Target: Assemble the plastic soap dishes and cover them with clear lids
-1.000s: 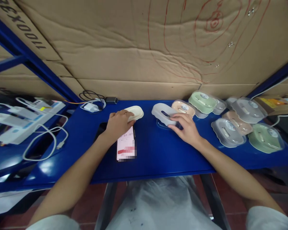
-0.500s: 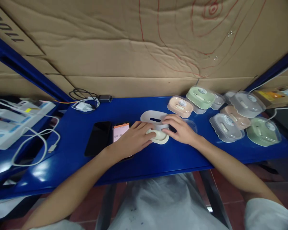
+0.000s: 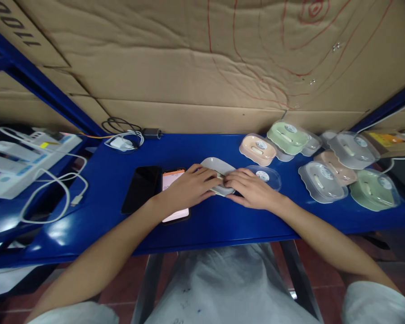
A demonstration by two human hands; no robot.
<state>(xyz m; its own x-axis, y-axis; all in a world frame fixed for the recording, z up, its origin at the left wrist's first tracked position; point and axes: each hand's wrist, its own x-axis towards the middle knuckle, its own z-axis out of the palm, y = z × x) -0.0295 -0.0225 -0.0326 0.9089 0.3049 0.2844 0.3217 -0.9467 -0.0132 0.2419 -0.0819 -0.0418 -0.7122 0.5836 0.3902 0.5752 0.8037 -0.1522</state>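
Both hands meet over a pale soap box (image 3: 216,167) in the middle of the blue table (image 3: 209,220). My left hand (image 3: 189,189) lies on its left side with fingers curled over the rim. My right hand (image 3: 251,189) presses on its right side, fingers bent over the edge. Most of the box is hidden under the fingers. A clear lid (image 3: 266,176) with a round sticker lies just right of my right hand. A phone with a lit screen (image 3: 172,180) sits partly under my left wrist.
A dark phone (image 3: 141,188) lies left of the lit one. Several lidded soap boxes, peach (image 3: 258,149), green (image 3: 288,136) and grey (image 3: 321,182), crowd the right. Chargers and cables (image 3: 121,141) lie at the back left. Cardboard (image 3: 202,67) walls the back.
Both hands have drawn the soap box parts together and pushed the grey piece down onto the cream one. The clear lid at the right now lies uncovered.
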